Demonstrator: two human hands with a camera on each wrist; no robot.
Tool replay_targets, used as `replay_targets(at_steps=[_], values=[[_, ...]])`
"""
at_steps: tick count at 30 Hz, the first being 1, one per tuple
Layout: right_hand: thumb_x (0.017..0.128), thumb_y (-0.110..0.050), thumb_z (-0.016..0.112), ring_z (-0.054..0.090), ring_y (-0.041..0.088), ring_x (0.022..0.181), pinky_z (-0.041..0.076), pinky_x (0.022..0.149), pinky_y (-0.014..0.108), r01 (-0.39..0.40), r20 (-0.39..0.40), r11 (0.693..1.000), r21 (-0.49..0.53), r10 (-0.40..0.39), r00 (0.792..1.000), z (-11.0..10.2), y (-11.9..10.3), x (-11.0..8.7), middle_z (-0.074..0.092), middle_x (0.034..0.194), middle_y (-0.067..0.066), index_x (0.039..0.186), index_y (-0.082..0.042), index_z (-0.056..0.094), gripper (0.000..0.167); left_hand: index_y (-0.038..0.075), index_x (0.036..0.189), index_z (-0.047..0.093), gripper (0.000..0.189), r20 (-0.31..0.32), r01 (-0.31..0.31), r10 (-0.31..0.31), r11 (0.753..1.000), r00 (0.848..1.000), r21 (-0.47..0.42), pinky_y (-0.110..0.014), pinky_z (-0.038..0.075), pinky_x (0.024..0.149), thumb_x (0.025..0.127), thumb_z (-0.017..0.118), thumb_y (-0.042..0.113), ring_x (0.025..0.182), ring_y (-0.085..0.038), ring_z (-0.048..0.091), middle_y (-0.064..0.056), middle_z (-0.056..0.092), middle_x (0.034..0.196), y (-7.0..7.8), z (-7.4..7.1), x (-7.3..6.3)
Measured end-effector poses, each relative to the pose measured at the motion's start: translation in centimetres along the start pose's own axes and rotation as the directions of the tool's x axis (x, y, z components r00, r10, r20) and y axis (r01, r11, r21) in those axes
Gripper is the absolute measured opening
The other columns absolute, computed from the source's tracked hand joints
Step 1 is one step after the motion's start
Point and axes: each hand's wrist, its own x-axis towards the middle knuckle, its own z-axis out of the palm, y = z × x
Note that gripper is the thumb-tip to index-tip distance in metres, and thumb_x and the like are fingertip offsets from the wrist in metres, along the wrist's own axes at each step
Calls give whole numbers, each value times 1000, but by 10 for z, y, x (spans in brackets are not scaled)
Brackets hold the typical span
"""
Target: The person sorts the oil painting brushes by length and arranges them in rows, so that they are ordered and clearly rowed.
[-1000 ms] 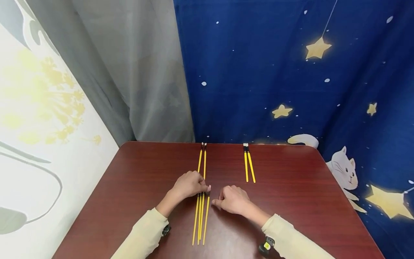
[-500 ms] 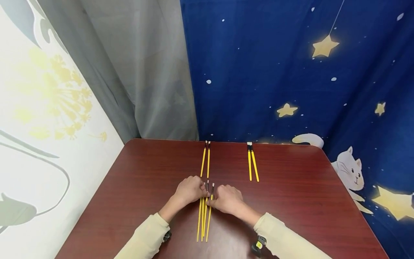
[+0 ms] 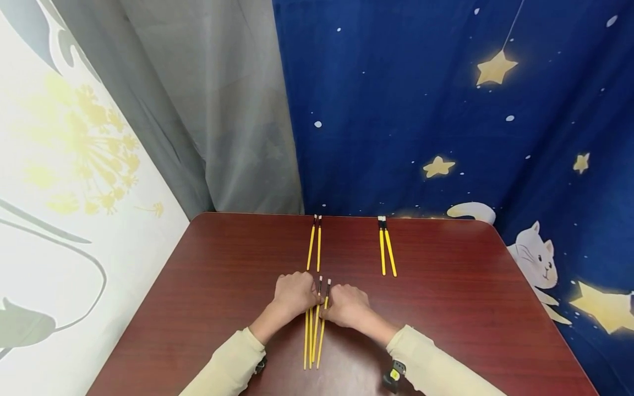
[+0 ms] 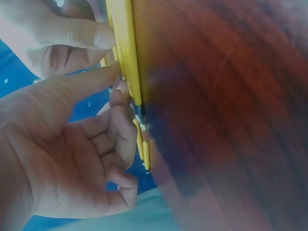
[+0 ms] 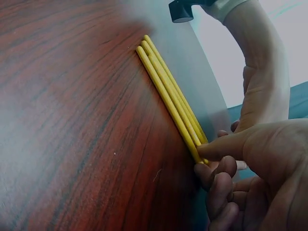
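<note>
Several thin paintbrushes with yellow handles, dark ferrules and pale tips lie bunched lengthwise between the two hands, handle ends toward the person. The left hand covers the upper part of the left ones, its thumb and forefinger pinching at the bunch. From the other side, the right hand pinches the rightmost paintbrush below its ferrule. Seen from the right wrist, yellow handles lie side by side along the tabletop, running to the thumb and forefinger. In the left wrist view, both thumbs meet the handles.
Two paintbrushes lie beyond the hands near the back edge of the dark red wooden table. Two more brushes, with wider pale tips, lie farther right. A grey curtain and a blue starry curtain hang behind.
The right hand has moved left to the rightmost paintbrush and now pinches it. The left hand has drawn back a little from the two far brushes. The near brushes lie closer together.
</note>
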Motion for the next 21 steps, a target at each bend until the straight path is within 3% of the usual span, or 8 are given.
replay_targets(at_steps=[5,13,21], values=[[76,-42,86,58,22,60,47,56,43,-3,8,1000,18,3,1000,2,1,-1,58,60,0,56,-22,51,45,26,48,52,50,-11,25,-25,999,1000,25,-46,50,71,81,85,44,57,-19,56,8,54,52,3,4,-2],[72,-40,87,65,26,67,52,61,47,-27,-15,999,18,27,1000,1,-1,0,63,67,2,64,-20,58,36,22,51,48,52,-22,37,-35,998,999,51,-51,49,78,84,83,41,54,-21,52,5,50,50,10,4,-6],[72,-34,83,63,24,66,51,59,46,-53,-1,999,8,53,999,1,-3,0,63,67,3,63,-19,58,31,22,53,49,47,-34,41,-39,997,999,61,-50,49,78,85,80,36,53,-22,52,4,52,52,11,7,-6]])
